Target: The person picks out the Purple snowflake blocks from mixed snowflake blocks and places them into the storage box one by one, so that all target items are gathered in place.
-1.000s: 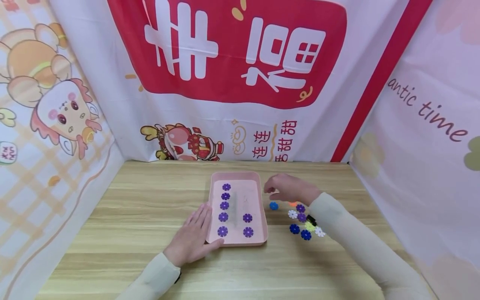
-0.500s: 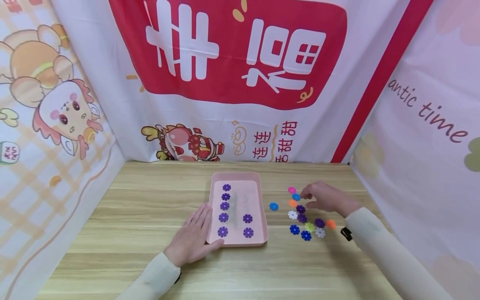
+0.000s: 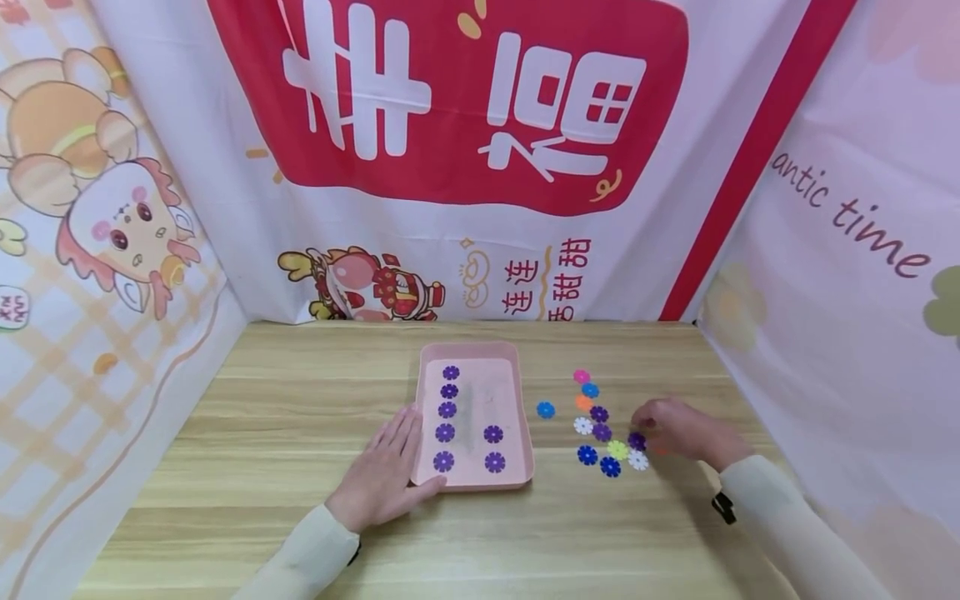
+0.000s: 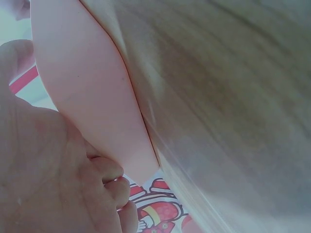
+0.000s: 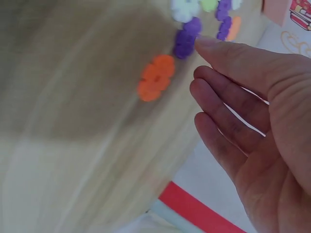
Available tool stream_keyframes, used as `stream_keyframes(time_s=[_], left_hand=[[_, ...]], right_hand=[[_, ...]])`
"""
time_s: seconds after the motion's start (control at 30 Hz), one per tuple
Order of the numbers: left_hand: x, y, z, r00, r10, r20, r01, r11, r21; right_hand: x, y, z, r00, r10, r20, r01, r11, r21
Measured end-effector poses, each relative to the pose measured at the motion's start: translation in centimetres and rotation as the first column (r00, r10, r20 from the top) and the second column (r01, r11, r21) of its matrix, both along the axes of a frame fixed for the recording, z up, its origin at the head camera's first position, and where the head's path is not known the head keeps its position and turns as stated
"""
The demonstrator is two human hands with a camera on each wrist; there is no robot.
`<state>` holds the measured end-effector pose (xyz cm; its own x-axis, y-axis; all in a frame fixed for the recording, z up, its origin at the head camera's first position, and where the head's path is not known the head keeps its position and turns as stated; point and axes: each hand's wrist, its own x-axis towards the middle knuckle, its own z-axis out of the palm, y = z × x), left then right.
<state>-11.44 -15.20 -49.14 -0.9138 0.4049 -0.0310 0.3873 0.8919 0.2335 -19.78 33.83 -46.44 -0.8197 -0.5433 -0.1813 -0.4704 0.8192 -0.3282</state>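
1. Fingers point(image 5: 223, 116) of the right hand point(image 3: 686, 432) were loosely bent, with gaps between them, and they seemed to have hold of nothing. One fingertip reached to the edge of a purple flower disc point(image 5: 184, 42); whether it touched, I could not tell.

2. That disc lay flat on the wooden surface point(image 3: 300, 375), at the right part of the loose group, and in the head view the hand covered it partly. In my judgement, the step was to pick it up.

3. For doing this well, it was best to pinch the notched rim from two opposite sides, because such a thin piece could be difficult to lift from above.

4. Neighbours asked for attention: an orange flower disc point(image 5: 155, 78) lay just beside it, and a white flower disc point(image 3: 637, 461) was on the near side. A narrow pinch would probably not drag them.

5. Left hand point(image 3: 382, 479) rested with straight fingers along the left side of the pink tray point(image 3: 477, 486), its thumb at the near-left corner, gripping nothing. Such light support seemed useful, since a bump could disturb the seven inner purple discs point(image 3: 444, 462), lying in two columns.
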Motion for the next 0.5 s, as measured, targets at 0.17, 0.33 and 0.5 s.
stream_keyframes(time_s=[0.17,0.33,0.5], left_hand=[[-0.2,0.0,-0.2,1.000,-0.003,-0.013,0.003,1.000,-0.001],[-0.3,-0.1,-0.4,1.000,-0.004,-0.026,0.004,1.000,-0.006],[-0.1,-0.1,-0.2,1.000,-0.001,-0.020,0.000,1.000,-0.009]], right_hand=[[0.1,0.4,-1.1,0.997,0.050,-0.067,-0.050,0.999,-0.001],[-0.2,0.2,-1.6,0.995,0.054,-0.078,-0.053,0.998,0.018],[-0.6,-0.2,-1.4,0.997,0.059,-0.054,-0.058,0.998,0.024]])
